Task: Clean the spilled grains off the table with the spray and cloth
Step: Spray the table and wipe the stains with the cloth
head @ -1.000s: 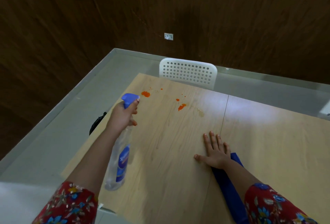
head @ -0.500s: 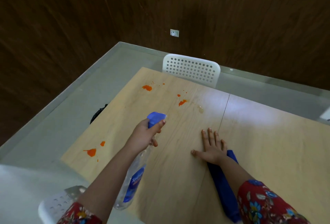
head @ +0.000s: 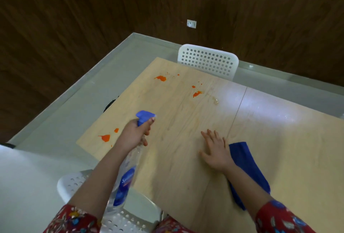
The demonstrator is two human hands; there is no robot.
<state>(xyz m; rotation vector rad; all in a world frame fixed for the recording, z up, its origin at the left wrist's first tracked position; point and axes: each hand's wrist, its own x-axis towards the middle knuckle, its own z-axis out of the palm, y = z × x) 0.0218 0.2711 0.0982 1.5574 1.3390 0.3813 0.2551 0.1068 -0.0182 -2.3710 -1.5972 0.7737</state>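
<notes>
Swung rightward, left hand (head: 134,134) fingers grip the spray bottle (head: 126,175); right hand (head: 216,151) lies flat, fingers spread, beside cloth (head: 245,165).

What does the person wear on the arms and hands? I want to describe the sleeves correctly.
Both hands, left and right, are bare, with no gloves. Both forearms are uncovered. Short red sleeves with a floral print in blue and other colours show on the left arm and the right arm.
</notes>
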